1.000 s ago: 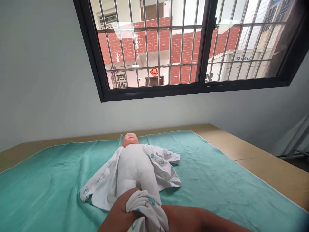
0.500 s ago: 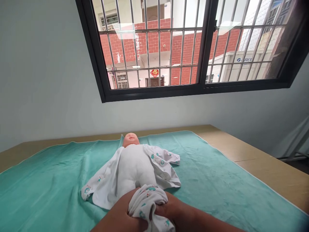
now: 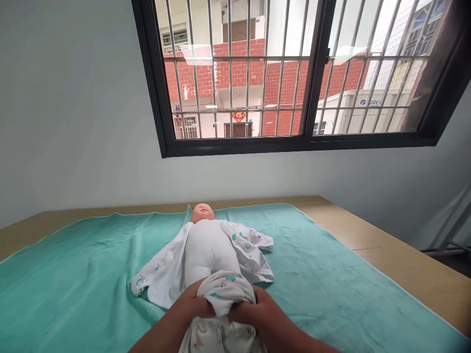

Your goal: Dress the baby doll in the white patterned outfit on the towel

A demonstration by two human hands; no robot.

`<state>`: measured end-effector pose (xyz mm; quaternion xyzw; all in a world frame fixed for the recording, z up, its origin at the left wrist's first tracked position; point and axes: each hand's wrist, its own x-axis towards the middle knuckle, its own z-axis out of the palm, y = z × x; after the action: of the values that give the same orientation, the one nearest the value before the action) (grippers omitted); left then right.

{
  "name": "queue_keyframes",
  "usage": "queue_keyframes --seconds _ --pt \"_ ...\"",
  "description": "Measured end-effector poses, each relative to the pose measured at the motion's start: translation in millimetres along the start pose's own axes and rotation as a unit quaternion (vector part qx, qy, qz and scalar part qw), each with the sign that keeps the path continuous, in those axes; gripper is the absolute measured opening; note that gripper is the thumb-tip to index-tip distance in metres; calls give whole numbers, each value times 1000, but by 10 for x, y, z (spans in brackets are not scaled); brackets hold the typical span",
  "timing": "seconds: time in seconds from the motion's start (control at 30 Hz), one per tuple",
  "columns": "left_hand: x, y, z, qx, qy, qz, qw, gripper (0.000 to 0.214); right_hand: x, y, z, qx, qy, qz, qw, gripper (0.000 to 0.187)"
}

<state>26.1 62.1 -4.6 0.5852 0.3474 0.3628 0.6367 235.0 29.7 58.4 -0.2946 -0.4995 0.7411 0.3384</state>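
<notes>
A baby doll with a white cloth body lies on its back, its head away from me. Beneath it an open white baby shirt with small printed figures is spread out, the sleeves out to both sides. At the doll's lower end, my left hand and my right hand grip white printed baby pants from either side. Both hands are closed on the bunched cloth. The cloth covers the doll's legs, so how far they are inside it cannot be seen.
A teal blanket covers much of the wooden table. Behind the table rises a pale wall with a dark-framed, barred window. Part of a metal frame stands at the far right.
The pants have gone from a tight bunch to a more spread-out shape, with cloth now hanging below my hands. Both hands have shifted slightly, and the camera view has tilted a little.
</notes>
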Motion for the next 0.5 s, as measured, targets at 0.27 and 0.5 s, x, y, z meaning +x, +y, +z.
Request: queue_keyframes --seconds 0.27,0.5 --pt "-328 479 447 -201 -24 -24 979 67 -143 -34 -43 -39 15 -1 999 35" --pt "-423 798 630 -153 -42 -43 986 62 -100 145 -77 2 44 -18 999 45"
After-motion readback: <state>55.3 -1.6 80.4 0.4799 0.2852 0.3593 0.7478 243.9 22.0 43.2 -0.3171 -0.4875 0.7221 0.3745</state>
